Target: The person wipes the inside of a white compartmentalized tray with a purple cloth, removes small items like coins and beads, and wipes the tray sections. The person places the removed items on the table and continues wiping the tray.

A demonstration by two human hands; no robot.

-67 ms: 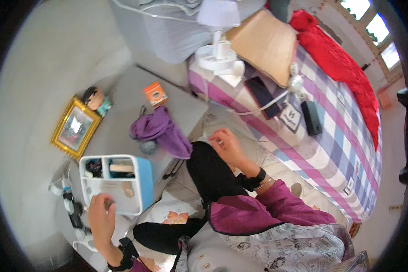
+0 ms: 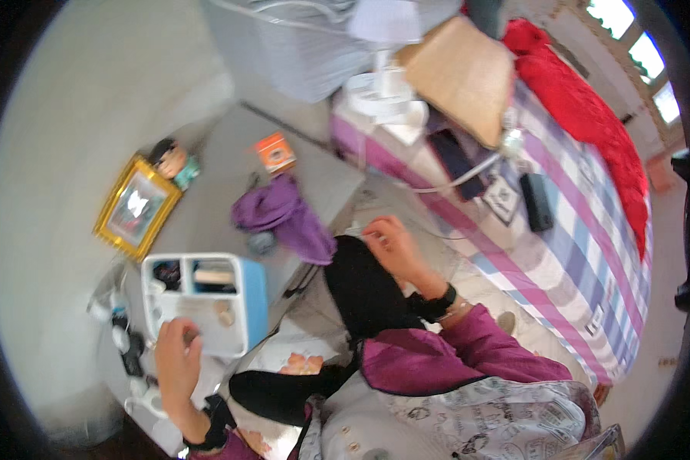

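Note:
My left hand (image 2: 179, 360) is over the near left edge of a white and blue organizer box (image 2: 253, 299). Its thumb and fingers pinch a small dark brownish thing, too small and blurred to name. Inside the box's front compartment lies a small round tan object (image 2: 224, 312). Two rear compartments hold dark items and a pale block (image 2: 215, 277). Over my right knee hovers my right hand (image 2: 393, 247), fingers loosely bent and apart, with nothing clearly seen in them. A crumpled purple cloth (image 2: 295, 222) lies on the grey tabletop (image 2: 218, 184), nearest to my right hand.
Behind the box stand a gold picture frame (image 2: 138, 207) and a small figurine (image 2: 174, 161). An orange box (image 2: 274, 153) is farther back. To the right, a checked bed (image 2: 567, 253) carries a lamp (image 2: 382, 96), a phone (image 2: 456, 162) and a black case (image 2: 537, 202). A power strip (image 2: 132, 354) is left of the box.
The whole view has shifted slightly, so the furniture appears a little farther right. My left hand stays by the box's near left edge with the small thing pinched, and my right hand keeps its pose.

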